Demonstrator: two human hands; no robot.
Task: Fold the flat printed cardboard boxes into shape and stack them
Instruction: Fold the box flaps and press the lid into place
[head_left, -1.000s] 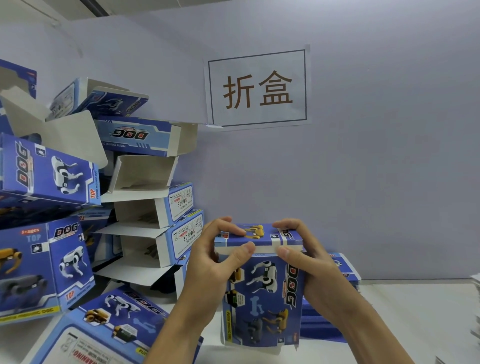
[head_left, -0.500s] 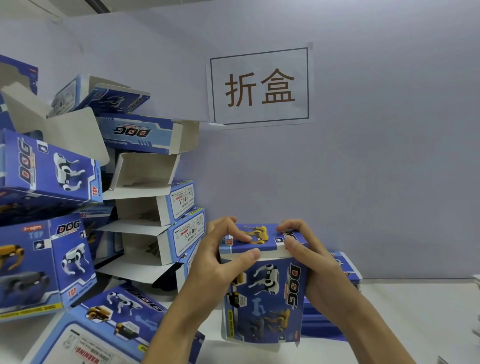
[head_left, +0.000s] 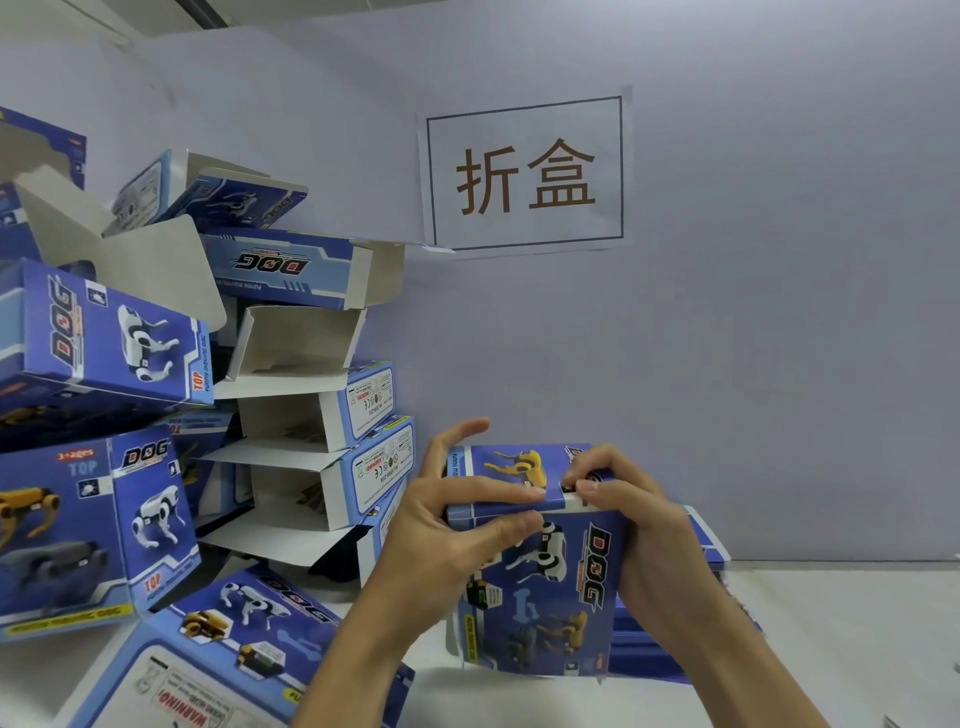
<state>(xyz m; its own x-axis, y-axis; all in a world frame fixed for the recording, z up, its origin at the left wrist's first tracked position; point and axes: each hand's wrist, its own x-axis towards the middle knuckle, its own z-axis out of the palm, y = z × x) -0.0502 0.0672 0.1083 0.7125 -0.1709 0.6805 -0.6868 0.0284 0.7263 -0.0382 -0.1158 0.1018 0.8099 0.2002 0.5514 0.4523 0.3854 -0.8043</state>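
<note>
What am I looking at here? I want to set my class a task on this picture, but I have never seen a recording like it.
No machine here: a person wears a camera on the head, looking forward and down at their own bare hands. The left hand and right hand hold a blue printed box upright on a white table, fingers pressing down its top flap. To the left stands a leaning pile of folded boxes, some with open ends. Behind the held box lies a stack of flat boxes. A paper sign hangs on the wall.
</note>
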